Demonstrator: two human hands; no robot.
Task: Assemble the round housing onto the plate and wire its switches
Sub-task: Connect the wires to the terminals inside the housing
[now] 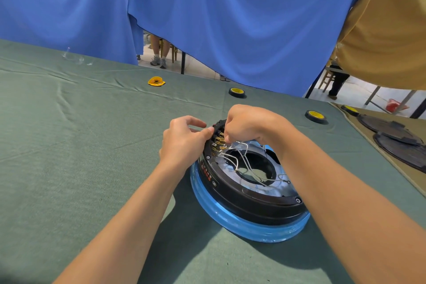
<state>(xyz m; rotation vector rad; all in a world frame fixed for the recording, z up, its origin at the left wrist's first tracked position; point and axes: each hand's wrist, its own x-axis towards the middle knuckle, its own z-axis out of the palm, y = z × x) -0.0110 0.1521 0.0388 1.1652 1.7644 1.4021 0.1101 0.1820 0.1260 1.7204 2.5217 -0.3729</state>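
Observation:
A black round housing [249, 200] lies upside down on a part wrapped in blue film [230, 221], on the green cloth. Brass switch terminals [219, 143] line its far left rim. Several white wires [237, 159] loop across the central opening. My left hand [184, 138] grips the housing's rim beside the terminals, thumb pressed against the edge. My right hand [251, 124] reaches over from the right and pinches a white wire end at the terminals; its fingertips hide the connector.
Two tape rolls [237, 92] [315, 116] sit behind the housing, a third at the tan mat's corner. A yellow scrap [156, 81] lies farther left. Dark round plates [391, 129] lie on the tan mat at right. Blue curtains hang behind the table.

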